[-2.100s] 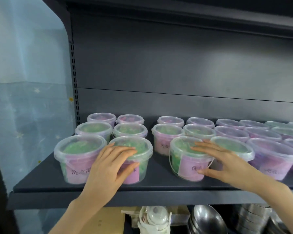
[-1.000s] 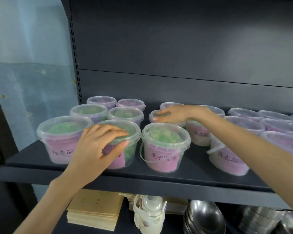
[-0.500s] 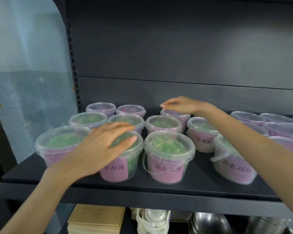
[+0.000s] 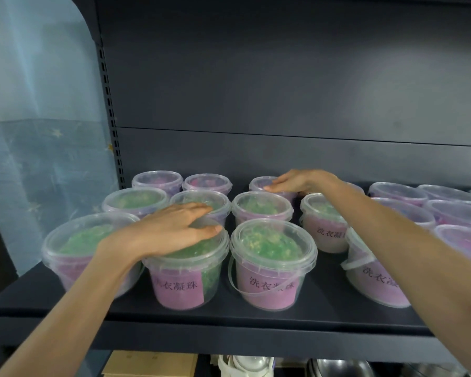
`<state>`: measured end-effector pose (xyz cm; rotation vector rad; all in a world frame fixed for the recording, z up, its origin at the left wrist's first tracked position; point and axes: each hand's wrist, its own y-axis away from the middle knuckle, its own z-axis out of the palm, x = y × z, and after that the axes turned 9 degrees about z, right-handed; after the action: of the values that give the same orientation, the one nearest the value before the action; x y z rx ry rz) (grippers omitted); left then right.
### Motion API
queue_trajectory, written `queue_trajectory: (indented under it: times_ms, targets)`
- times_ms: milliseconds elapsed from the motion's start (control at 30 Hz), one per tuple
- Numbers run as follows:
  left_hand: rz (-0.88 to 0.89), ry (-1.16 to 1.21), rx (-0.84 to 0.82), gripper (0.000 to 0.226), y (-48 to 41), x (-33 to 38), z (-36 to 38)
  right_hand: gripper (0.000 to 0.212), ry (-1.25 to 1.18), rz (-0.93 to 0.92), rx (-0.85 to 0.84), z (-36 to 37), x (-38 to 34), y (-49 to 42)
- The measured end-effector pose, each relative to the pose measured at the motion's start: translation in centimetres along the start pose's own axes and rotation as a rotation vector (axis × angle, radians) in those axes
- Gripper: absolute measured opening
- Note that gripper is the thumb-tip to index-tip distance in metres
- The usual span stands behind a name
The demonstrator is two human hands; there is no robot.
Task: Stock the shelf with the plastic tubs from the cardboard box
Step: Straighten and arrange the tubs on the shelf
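Observation:
Several clear plastic tubs with pink labels and green or purple contents stand in rows on the dark shelf (image 4: 229, 319). My left hand (image 4: 169, 229) lies flat, fingers straight, on the lid of a front-row tub (image 4: 186, 278). My right hand (image 4: 297, 182) reaches to the back row, its fingers resting flat on the lid of a purple-filled tub (image 4: 260, 183). Just right of the left hand's tub stands another front tub (image 4: 272, 268) with its handle hanging down. The cardboard box is out of view.
The shelf's dark back panel (image 4: 283, 91) rises behind the tubs, with a slotted upright (image 4: 112, 131) at the left. Below the shelf edge lie flat brown cardboard (image 4: 150, 364), a white object (image 4: 248, 365) and metal bowls (image 4: 340, 368). More tubs (image 4: 446, 210) fill the right side.
The right hand left a front tub and reached to the back row, where it now rests on a lid. The left hand slid from the tub's side onto its lid.

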<state>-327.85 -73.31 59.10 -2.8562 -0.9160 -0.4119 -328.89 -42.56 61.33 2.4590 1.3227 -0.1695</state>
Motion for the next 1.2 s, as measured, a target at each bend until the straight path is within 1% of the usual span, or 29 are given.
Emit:
queue_trajectory:
  times_ms: [67,200,400,567,833,900,967,1033,1067,1133,1200]
  targets:
    - [0.004,-0.003,-0.002,0.067,0.0,0.1,0.0,0.072,-0.025,-0.008,0.013,0.2,-0.6,-0.4]
    - [0.005,-0.004,-0.008,0.068,0.0,0.2,-0.1,0.069,0.0,0.0,0.04,0.2,-1.4,-0.6]
    - [0.001,-0.011,-0.012,0.068,-0.1,0.2,-0.1,0.071,-0.01,-0.006,0.054,0.5,-2.1,-0.4]
    - [0.003,-0.022,-0.019,0.068,-0.1,0.3,-0.1,0.066,-0.032,-0.05,0.06,1.0,-3.2,-0.4]
    - [0.008,-0.02,0.009,0.064,0.0,0.4,0.0,0.067,0.013,-0.101,0.075,1.8,-4.5,-0.4]
    - [0.007,-0.004,0.021,0.065,0.1,0.4,0.0,0.071,0.031,-0.094,0.052,1.7,-4.4,-0.3]
    - [0.009,0.022,0.044,0.071,0.3,0.3,0.0,0.082,0.068,-0.083,0.062,1.3,-4.4,0.1]
    - [0.039,0.063,0.148,0.074,0.4,0.2,0.1,0.089,0.071,-0.093,0.107,0.4,-4.7,1.4]
    - [0.07,0.084,0.25,0.069,0.5,0.1,0.3,0.087,0.047,-0.124,0.149,-0.3,-4.8,2.4]
    - [0.141,0.128,0.513,0.051,1.0,0.0,0.7,0.076,-0.038,-0.235,0.24,-1.5,-5.1,5.4]
    - [0.192,0.176,0.742,0.046,1.7,0.1,1.4,0.065,-0.149,-0.38,0.292,-1.6,-4.8,9.0]
